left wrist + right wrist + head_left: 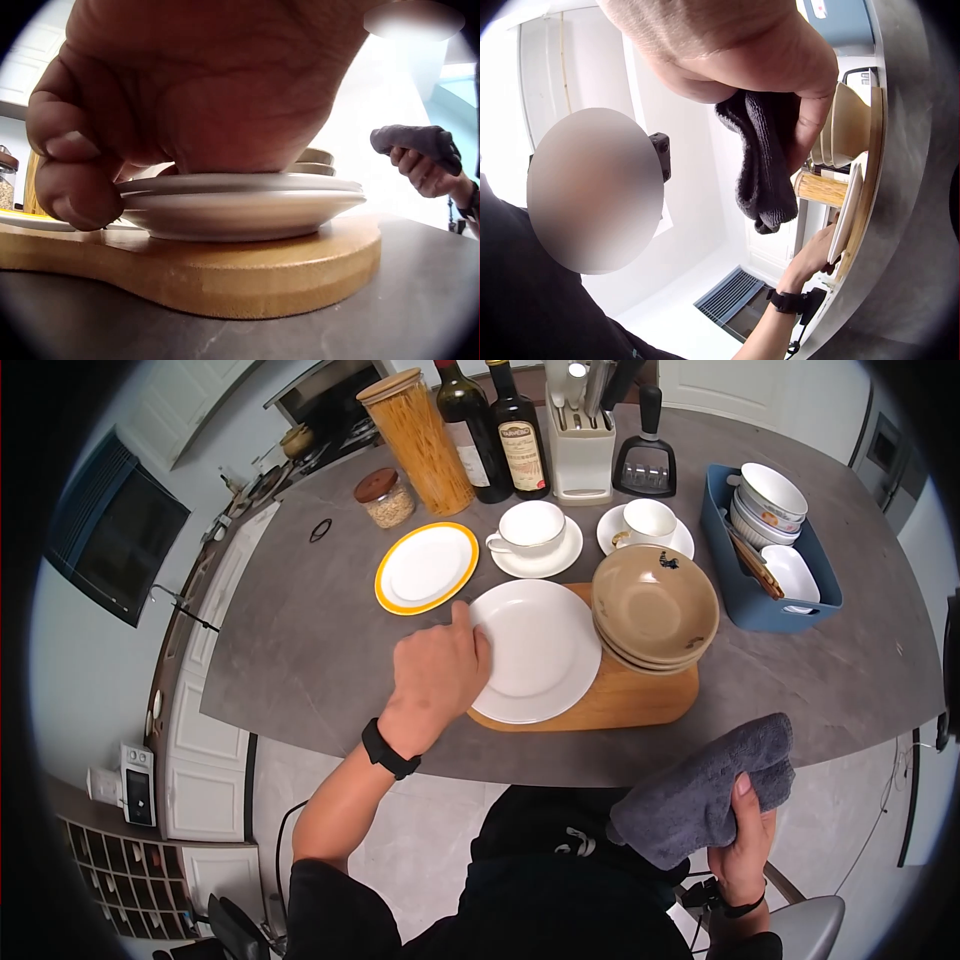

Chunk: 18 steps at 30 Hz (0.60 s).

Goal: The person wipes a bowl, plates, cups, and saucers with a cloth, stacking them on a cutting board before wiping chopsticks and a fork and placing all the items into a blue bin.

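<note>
My left hand (438,678) grips the left edge of a white plate (540,650), its fingers curled at the rim. In the left wrist view this plate (247,184) is the upper of two stacked white plates on a wooden board (262,277). Bunched in my right hand (748,845) is a dark grey cloth (700,800), held in front of the table's near edge, apart from the dishes. The right wrist view shows the cloth (761,165) hanging folded from the hand (742,56). Stacked brown bowls (655,605) stand right of the plates.
A yellow-rimmed plate (427,568) and two cups (531,527) on saucers lie behind the plates. Farther back are a pasta jar (420,445), bottles (522,450) and a utensil holder (582,465). A blue bin (785,615) with bowls stands at the right.
</note>
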### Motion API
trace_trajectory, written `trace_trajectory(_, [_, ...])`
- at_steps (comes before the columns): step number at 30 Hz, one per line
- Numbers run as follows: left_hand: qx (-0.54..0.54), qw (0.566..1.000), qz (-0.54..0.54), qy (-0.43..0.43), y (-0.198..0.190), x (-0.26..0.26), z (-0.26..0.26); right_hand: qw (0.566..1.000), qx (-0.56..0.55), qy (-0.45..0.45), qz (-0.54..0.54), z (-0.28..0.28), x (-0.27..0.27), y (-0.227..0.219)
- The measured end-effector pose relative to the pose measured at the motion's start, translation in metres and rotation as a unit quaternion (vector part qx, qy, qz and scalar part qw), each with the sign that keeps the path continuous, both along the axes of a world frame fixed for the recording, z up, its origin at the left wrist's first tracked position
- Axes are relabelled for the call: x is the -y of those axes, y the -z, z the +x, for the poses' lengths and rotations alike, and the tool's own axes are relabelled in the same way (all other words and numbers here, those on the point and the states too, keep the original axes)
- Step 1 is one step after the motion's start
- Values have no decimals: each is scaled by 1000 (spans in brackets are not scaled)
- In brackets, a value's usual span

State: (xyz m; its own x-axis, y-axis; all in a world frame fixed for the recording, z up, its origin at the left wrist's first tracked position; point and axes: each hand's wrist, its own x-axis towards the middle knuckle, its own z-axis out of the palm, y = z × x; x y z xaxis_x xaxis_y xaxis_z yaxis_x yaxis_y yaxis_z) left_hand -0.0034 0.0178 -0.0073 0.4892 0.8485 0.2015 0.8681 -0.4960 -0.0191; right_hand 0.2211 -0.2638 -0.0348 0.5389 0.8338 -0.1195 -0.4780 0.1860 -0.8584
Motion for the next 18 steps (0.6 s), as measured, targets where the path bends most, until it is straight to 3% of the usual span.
trace_trajectory(4, [-7,1000,-12,-4,-2,-9,-8,1000,4,11,-1,1,-3,3])
trace_trajectory(7, [15,998,53,-30,-11,-32,-24,990,-144,-8,-2,11,-4,5])
trace_trajectory(10, [62,988,128,-59,2,-89,-54,977,-212,3,28,10,-5,1])
trace_trajectory(13, [85,973,199,-81,8,-139,-78,990,-134,-19,42,10,2,7])
trace_trajectory(14, [93,985,36,-139,2,-150,-80,990,-132,-19,45,10,4,9])
trace_trajectory(15, [98,968,-129,-192,-3,-157,-83,993,-110,-28,44,11,6,12])
trace_trajectory(16, [99,968,-128,-190,1,-166,-88,995,-87,-37,43,11,7,13])
trace_trajectory(18, [250,922,-241,-170,14,-179,-96,995,-78,-43,35,9,9,9])
